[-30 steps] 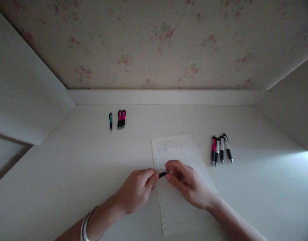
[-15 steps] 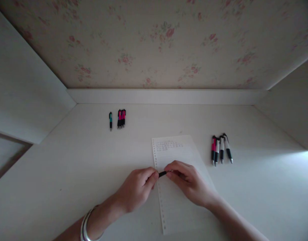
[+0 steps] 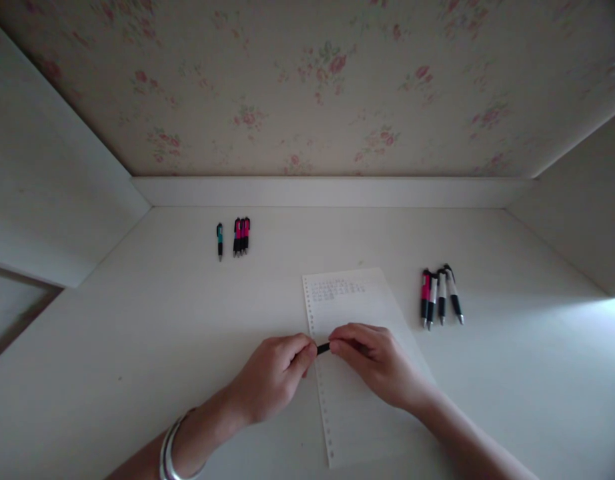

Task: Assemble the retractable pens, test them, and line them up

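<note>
My left hand [image 3: 275,377] and my right hand [image 3: 375,363] meet over the left edge of a punched sheet of paper [image 3: 367,413] on the white desk [image 3: 137,347]. Both hands pinch the same small dark pen [image 3: 323,348], of which only a short black stretch shows between the fingertips. The left wrist wears silver bangles [image 3: 170,453]. Faint handwriting [image 3: 337,290] fills the top of the sheet.
Several pens, one pink and the others white and black [image 3: 441,297], lie right of the paper. At the back left lie a teal pen [image 3: 219,240] and a tight group of pink pens [image 3: 241,236]. A flowered wall [image 3: 317,87] rises behind the desk.
The right hand's fingers have closed in a little on the pen, so less of its black body shows between the hands. The left hand has stayed put.
</note>
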Tool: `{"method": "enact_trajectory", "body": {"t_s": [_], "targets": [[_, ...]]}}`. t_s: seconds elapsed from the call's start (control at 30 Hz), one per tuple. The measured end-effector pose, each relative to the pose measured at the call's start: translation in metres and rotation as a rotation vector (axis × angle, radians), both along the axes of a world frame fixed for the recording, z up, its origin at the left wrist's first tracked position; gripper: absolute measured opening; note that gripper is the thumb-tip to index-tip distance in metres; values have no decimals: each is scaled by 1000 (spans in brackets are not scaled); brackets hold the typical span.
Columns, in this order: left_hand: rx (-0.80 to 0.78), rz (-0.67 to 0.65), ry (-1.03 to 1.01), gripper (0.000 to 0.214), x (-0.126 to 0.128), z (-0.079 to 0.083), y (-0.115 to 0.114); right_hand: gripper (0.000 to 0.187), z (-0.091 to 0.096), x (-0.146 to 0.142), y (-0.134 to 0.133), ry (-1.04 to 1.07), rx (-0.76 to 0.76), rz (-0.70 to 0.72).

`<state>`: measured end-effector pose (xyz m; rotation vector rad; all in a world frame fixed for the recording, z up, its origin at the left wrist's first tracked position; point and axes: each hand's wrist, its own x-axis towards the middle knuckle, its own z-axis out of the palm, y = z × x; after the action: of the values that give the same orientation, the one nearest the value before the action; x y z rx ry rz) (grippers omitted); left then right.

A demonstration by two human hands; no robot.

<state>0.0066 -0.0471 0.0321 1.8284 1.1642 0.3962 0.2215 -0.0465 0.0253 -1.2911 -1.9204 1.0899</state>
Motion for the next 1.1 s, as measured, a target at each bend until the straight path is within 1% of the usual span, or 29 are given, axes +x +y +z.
{"method": "enact_trajectory", "body": {"t_s": [0.07,0.17,0.23,0.3,0.37,0.43,0.47,0.53,0.6,0.7,0.83,0.9,1.0,1.1], "targets": [[-3,4,-3,40,0,0,0,16,0,0,0,53,22,3],[-10,18,-21,40,-1,-1,0,16,-1,1,-2,129,87,15],[-26,31,-40,40,-1,-1,0,14,-3,3,-1,126,119,-40],[-51,50,-57,41,-1,0,1,13,-6,6,1,80,150,-150],[-67,72,-72,41,0,1,1,16,-10,13,6,-2,225,-254],[-72,98,-87,41,0,2,2,20,-14,21,13,-153,335,-312],[-72,112,-96,41,0,1,2,22,-16,25,16,-251,388,-315],[-73,143,-113,41,-1,0,2,22,-19,31,20,-412,417,-313],[-89,177,-133,42,-1,-2,2,21,-21,32,21,-498,393,-294],[-139,223,-170,43,-3,-7,1,20,-22,28,19,-478,370,-226],[-192,247,-231,42,-4,-9,-1,24,-22,20,15,-406,439,-146],[-210,239,-264,41,-4,-8,-1,27,-20,18,14,-452,466,-99],[-218,218,-272,39,-5,-6,0,28,-16,16,15,-542,461,-25],[-174,245,-248,37,-4,-6,2,28,-14,15,13,-504,473,-42]]}}
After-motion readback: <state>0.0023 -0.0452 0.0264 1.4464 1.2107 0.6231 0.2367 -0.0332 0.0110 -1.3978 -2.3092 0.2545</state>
